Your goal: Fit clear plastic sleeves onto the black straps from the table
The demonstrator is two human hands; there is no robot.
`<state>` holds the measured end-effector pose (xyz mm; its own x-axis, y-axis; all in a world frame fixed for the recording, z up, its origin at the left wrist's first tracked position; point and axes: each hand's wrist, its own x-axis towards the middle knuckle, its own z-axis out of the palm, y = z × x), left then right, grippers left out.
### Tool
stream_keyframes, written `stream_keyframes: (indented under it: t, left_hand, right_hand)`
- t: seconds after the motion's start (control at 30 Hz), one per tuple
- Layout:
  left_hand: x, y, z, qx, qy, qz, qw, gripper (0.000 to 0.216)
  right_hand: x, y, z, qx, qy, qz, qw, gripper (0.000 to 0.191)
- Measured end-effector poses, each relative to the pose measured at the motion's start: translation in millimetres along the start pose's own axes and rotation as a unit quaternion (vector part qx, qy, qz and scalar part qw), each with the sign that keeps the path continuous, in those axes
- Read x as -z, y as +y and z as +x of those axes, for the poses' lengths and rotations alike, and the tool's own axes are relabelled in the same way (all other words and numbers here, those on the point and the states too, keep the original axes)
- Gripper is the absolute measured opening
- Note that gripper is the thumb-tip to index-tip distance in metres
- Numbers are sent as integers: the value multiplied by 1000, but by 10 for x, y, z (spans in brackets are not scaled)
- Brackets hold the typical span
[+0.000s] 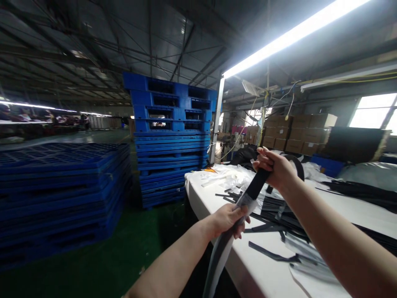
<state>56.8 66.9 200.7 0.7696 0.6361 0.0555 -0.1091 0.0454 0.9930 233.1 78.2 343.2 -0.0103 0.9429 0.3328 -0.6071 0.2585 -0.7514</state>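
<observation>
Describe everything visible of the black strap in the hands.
The black strap is flat, with a matte, fabric-like look. It slants down from the right hand to the left hand, gripped by both, in front of the white table. Its upper stretch is bare; lower down, a translucent, plastic-looking sleeve covers it, hanging past the left hand out of frame.

The left hand (228, 219) is curled closed, thumb (241, 212) crossing above its bent fingers (238, 231). Behind those fingers, the left wrist (208, 227) runs nearly straight into a bare left forearm (176, 256). Higher and farther forward than the left fingers, near but apart from them, the right hand (276, 167) is clenched too; its bare right forearm (331, 231) slopes down and rightward behind its fingers.
</observation>
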Motion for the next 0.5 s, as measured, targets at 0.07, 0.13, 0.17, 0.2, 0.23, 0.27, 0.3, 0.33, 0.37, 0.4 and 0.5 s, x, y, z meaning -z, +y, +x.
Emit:
stream_keyframes:
  t: [0.07,0.13,0.17,0.2,0.23,0.27,0.3,0.33,0.37,0.4,0.5]
  left_hand:
    - [16,73,6,-15,1,-8,1000,72]
    - [17,150,18,-36,-3,-13,999,71]
    - [9,170,23,-44,-4,-15,999,71]
    - [-3,170,24,-48,-4,-19,999,71]
    - [-19,148,21,-47,-3,-22,999,71]
    - [-36,106,13,-41,-2,-25,999,72]
    - [-51,51,2,-32,-1,-25,999,72]
    - [-62,-10,-11,-21,0,-21,1000,73]
    - [-67,-67,-25,-11,3,-14,1000,74]
    - [-66,-109,-37,-5,7,-6,1000,74]
    - [-40,-103,-48,-8,23,4,1000,75]
  right_hand:
    - [-79,188,-123,-8,-30,-42,999,20]
    - [-198,402,-268,-17,-47,-89,995,23]
    - [-249,477,-320,-22,-53,-109,992,25]
    - [-285,513,-345,-29,-57,-122,990,25]
    - [-299,506,-340,-33,-58,-124,990,25]
    - [-290,458,-306,-30,-53,-112,992,25]
    - [-259,380,-251,-20,-43,-92,995,26]
    - [-211,286,-185,-5,-29,-68,997,26]
    - [-155,195,-121,9,-17,-48,999,27]
    - [-100,121,-69,21,-10,-37,999,27]
    - [-15,96,-57,19,-24,-47,998,24]
